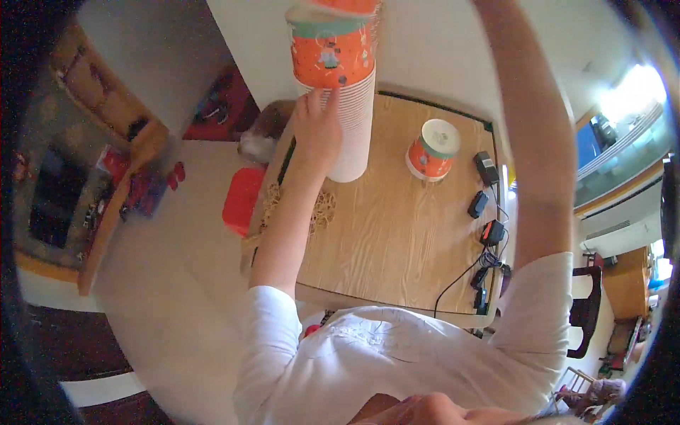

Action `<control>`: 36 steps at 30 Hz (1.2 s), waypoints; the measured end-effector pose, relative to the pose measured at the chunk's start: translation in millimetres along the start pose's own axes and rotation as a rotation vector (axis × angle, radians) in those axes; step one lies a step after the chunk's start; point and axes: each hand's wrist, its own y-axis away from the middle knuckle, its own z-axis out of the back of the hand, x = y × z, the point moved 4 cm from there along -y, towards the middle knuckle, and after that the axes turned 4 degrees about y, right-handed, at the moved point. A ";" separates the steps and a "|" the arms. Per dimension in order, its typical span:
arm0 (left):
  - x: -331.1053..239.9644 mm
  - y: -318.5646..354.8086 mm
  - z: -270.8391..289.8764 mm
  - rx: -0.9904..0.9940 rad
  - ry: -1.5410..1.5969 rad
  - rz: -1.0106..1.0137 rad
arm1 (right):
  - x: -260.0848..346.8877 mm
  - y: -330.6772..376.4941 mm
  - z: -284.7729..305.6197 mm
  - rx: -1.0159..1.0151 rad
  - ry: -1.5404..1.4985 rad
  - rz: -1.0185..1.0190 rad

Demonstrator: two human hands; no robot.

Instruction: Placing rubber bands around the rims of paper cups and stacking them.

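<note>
A tall stack of paper cups stands on the far left part of the table, its white rims nested closely. Near its top an orange cup with a green band shows its printed side. My left hand grips the near side of the stack just under that band, index finger pointing up. Another orange cup is cut off by the upper edge above the stack. My right arm reaches up past the upper edge, so the right hand is out of sight.
A short upside-down orange cup stands right of the stack. Black adapters and cables line the right side of the wooden table. Rubber bands lie by my left forearm, beside a red container at the left edge.
</note>
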 end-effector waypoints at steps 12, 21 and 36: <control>-19.7 149.4 27.1 0.347 1.288 0.719 | -48.0 470.1 -31.4 -0.218 -0.989 -1.180; -50.6 270.4 -36.3 0.647 0.831 0.741 | -37.9 668.5 -156.0 0.086 -1.331 -1.545; 78.8 356.4 -132.3 0.428 0.215 0.783 | -90.5 675.7 -135.2 -0.061 -0.698 -1.770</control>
